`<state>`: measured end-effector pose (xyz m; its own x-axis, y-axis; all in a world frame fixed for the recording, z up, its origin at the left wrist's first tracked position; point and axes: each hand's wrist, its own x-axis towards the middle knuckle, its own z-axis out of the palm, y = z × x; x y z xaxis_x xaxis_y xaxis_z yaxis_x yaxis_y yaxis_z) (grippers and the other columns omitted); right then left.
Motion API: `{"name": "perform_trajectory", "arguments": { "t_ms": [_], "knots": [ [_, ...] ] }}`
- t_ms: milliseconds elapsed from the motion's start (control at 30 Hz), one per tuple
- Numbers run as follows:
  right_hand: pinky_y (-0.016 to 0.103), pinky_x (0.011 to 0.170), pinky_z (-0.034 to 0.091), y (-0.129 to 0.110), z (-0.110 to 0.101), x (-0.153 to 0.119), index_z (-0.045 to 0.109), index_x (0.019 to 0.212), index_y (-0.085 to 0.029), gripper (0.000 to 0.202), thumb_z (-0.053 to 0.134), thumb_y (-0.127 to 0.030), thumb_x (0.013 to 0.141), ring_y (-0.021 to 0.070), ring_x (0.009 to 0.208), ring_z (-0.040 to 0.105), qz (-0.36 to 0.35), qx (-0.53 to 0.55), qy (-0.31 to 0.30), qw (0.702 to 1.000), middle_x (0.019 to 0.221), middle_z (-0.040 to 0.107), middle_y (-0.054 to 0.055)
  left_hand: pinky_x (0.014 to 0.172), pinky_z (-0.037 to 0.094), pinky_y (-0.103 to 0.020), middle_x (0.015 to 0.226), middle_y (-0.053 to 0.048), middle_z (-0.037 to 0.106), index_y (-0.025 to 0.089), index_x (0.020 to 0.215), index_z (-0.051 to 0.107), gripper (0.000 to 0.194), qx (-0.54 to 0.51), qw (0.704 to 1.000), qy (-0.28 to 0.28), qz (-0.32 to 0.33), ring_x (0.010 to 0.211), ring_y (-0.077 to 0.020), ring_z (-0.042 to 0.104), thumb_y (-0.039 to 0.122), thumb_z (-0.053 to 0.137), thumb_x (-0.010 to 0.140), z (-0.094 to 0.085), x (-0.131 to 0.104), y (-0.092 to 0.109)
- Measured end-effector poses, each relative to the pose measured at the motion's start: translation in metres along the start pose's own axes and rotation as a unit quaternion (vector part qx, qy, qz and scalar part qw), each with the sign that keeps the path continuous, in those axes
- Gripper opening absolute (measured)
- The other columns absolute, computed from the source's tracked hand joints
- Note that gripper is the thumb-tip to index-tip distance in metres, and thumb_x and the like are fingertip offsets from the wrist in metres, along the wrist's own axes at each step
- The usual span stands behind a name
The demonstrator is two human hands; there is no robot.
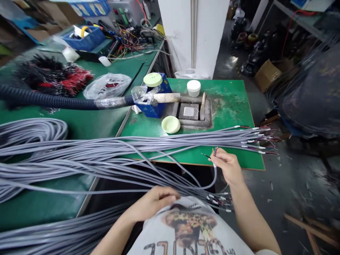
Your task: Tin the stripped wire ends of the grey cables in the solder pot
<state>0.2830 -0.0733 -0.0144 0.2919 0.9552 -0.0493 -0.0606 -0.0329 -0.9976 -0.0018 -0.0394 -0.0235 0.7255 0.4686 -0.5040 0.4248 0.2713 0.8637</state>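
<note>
My right hand pinches the stripped end of a grey cable near the green board's front edge; thin coloured wires stick out between its fingers, a black one pointing left. My left hand rests near my shirt at the bottom centre, its fingers bent and slightly blurred; whether they hold anything is hidden. Just beyond my right hand, a long bundle of grey cables crosses the green board, with white-banded, stripped ends at the right. Another bundle runs nearer to me, its ends hanging below the board's edge.
On the green board stand a metal-framed pot, a white tub, a pale green dish and a blue bin. A black hose reaches in from the left. Coiled cables lie at the left.
</note>
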Motion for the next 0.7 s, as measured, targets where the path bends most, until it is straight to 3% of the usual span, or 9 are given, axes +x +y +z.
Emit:
{"name": "perform_trajectory", "arguments": {
  "t_ms": [100,167,300,500,700],
  "knots": [
    [0.035,0.075,0.048,-0.003,0.016,0.005,0.071,0.066,-0.023,0.013,0.072,-0.032,0.075,0.0198,0.087,0.056,0.001,0.072,0.0,0.997,0.085,0.06,0.004,0.097,0.043,-0.033,0.111,-0.008,0.069,0.02,0.108,0.068,0.031,-0.071,0.985,0.087,0.134,0.105,-0.022,0.06,0.033,0.068,0.08,0.008,0.04,0.045],
    [0.036,0.081,0.048,-0.007,0.024,0.005,0.072,0.068,-0.024,0.011,0.071,-0.031,0.076,0.0213,0.093,0.057,-0.005,0.083,0.007,0.997,0.091,0.062,0.005,0.092,0.046,-0.034,0.106,-0.007,0.069,0.02,0.099,0.067,0.03,-0.199,0.96,0.049,0.188,0.099,-0.0207,0.063,0.034,0.075,0.073,0.019,0.072,0.061],
    [0.037,0.085,0.046,-0.013,0.036,0.003,0.072,0.065,-0.024,0.014,0.069,-0.029,0.078,0.021,0.094,0.058,-0.024,0.055,0.009,0.998,0.093,0.063,0.005,0.07,0.05,-0.026,0.071,0.001,0.066,0.016,0.079,0.061,0.029,-0.324,0.927,0.024,0.185,0.065,-0.0106,0.061,0.029,0.082,0.065,0.035,0.107,0.064],
    [0.034,0.083,0.046,-0.012,0.061,-0.006,0.073,0.073,-0.026,0.003,0.071,-0.027,0.075,0.0196,0.089,0.059,-0.071,-0.035,0.088,0.993,0.088,0.061,0.004,0.055,0.045,-0.019,0.066,0.005,0.06,0.016,0.082,0.058,0.03,-0.351,0.916,0.036,0.191,0.056,-0.0064,0.053,0.025,0.081,0.066,0.029,0.093,0.054],
    [0.031,0.075,0.047,-0.002,0.095,-0.016,0.072,0.068,-0.024,0.005,0.075,-0.021,0.07,0.0162,0.08,0.056,-0.041,0.078,0.126,0.988,0.082,0.056,0.001,0.052,0.043,-0.017,0.067,0.004,0.061,0.016,0.086,0.06,0.029,-0.386,0.897,0.06,0.205,0.055,-0.0058,0.052,0.023,0.08,0.067,0.021,0.072,0.043]
  ]
}}
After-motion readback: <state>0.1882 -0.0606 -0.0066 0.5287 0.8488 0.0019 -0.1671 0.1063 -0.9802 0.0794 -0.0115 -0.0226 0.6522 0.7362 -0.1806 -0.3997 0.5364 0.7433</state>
